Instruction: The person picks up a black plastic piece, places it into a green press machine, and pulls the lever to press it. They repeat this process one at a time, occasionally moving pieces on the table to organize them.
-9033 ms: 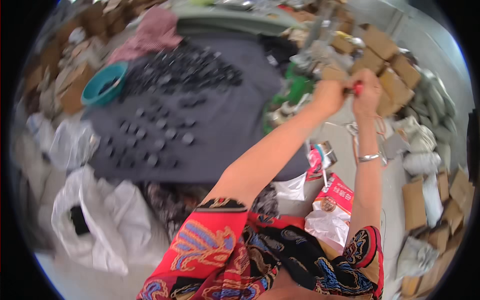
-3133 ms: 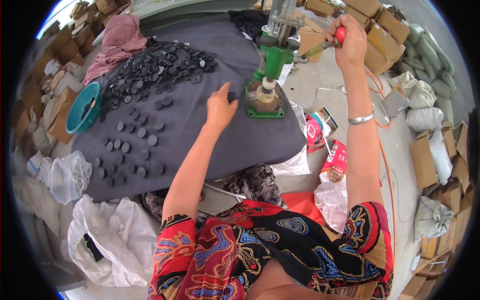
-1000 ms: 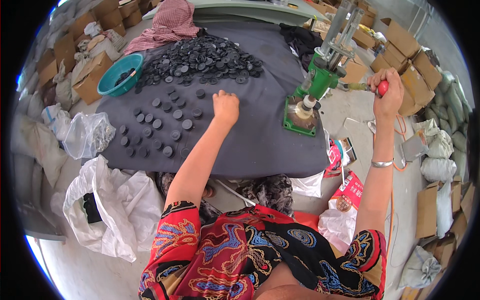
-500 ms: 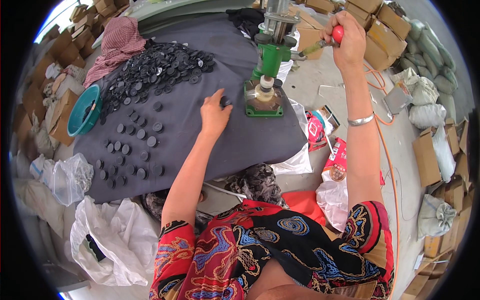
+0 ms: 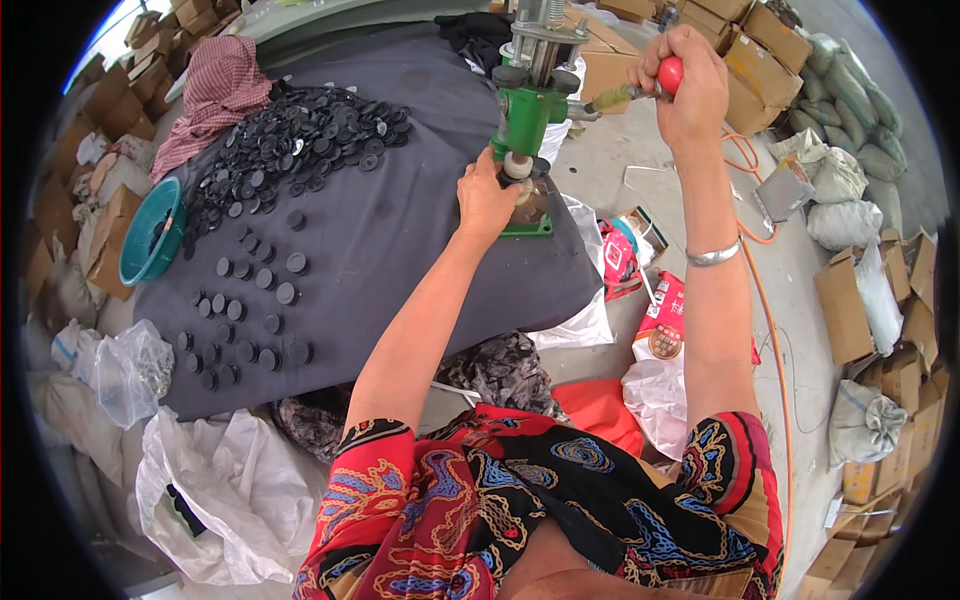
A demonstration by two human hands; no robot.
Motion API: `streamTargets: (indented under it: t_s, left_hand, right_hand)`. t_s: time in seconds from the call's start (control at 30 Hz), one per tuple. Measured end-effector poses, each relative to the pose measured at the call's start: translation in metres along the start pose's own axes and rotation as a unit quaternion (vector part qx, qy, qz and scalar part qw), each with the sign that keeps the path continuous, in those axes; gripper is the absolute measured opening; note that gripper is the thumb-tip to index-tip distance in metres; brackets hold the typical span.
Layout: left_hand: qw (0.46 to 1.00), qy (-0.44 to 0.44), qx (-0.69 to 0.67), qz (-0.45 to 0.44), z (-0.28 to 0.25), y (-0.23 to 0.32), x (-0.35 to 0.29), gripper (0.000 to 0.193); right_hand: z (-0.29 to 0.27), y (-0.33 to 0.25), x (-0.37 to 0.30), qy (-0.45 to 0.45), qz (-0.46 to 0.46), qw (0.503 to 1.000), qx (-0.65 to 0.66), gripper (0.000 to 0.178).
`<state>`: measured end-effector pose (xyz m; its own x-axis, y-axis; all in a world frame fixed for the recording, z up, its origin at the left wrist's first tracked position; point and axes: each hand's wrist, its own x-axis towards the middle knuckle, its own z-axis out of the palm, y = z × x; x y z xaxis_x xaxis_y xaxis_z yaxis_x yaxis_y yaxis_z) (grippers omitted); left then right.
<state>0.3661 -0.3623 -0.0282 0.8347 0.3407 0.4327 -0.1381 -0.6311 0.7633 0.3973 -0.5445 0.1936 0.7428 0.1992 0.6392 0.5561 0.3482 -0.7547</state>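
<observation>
My left hand (image 5: 484,206) reaches to the green hand press (image 5: 524,122), fingers closed round a small black disc (image 5: 512,181) right under the press's pale ram. The fingers partly hide the disc, and whether it rests on the seat below does not show. My right hand (image 5: 694,95) is raised, wrapped round the red ball knob (image 5: 670,74) at the end of the press lever. Several black round discs (image 5: 287,293), some looking stacked in twos, stand spread over the dark cloth left of my left arm. Behind them lies a big heap of loose black discs (image 5: 310,135).
A dark cloth (image 5: 400,270) covers the table. At its left edge sit a teal basin (image 5: 135,262) and a checked cloth (image 5: 215,95). An orange hose (image 5: 765,310) runs along the floor at right, near cardboard boxes (image 5: 845,310). A white sack (image 5: 240,490) stands front left.
My left hand has moved right, from over the cloth to beneath the press ram, carrying the black disc. My right hand stays on the knob. The whole view has shifted slightly.
</observation>
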Motion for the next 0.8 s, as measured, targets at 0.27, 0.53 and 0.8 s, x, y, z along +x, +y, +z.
streamTargets:
  t_s: [0.27, 0.53, 0.8]
  left_hand:
    - [0.997, -0.024, -0.059, -0.043, 0.003, 0.008, 0.004, 0.079]
    - [0.997, 0.05, 0.016, 0.062, -0.05, -0.03, -0.008, 0.068]
    - [0.873, 0.138, 0.442, -0.153, -0.202, -0.103, -0.005, 0.044]
  right_hand:
    - [-0.012, 0.014, -0.049, -0.027, -0.069, 0.997, 0.012, 0.022]
    - [-0.019, 0.086, -0.15, -0.032, -0.269, 0.961, -0.059, 0.015]
    - [-0.019, 0.048, -0.121, -0.05, -0.207, 0.974, -0.083, 0.017]
